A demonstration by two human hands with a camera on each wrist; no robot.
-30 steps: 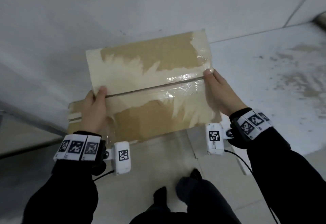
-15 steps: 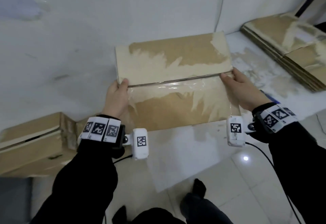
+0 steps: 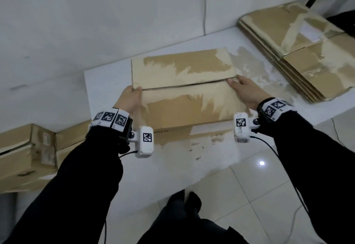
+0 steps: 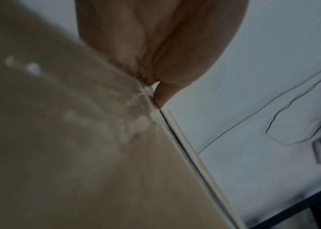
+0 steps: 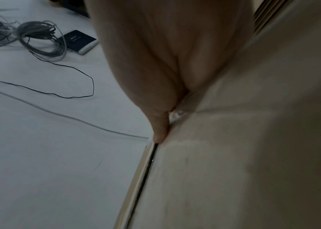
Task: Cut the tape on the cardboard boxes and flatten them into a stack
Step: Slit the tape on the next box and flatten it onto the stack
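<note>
Both hands grasp one cardboard box point(image 3: 184, 90) between them, held above the white table point(image 3: 107, 82): the left hand point(image 3: 128, 98) clamps its left end, thumb on top at the flap seam, and the right hand point(image 3: 245, 90) clamps the right end likewise. A stack of flattened boxes point(image 3: 299, 51) lies beyond the right hand. Only the right wrist view shows coiled cables point(image 5: 38, 38) and a small dark booklet point(image 5: 79, 41); the left wrist view shows fingers point(image 4: 161, 93) against the box edge.
</note>
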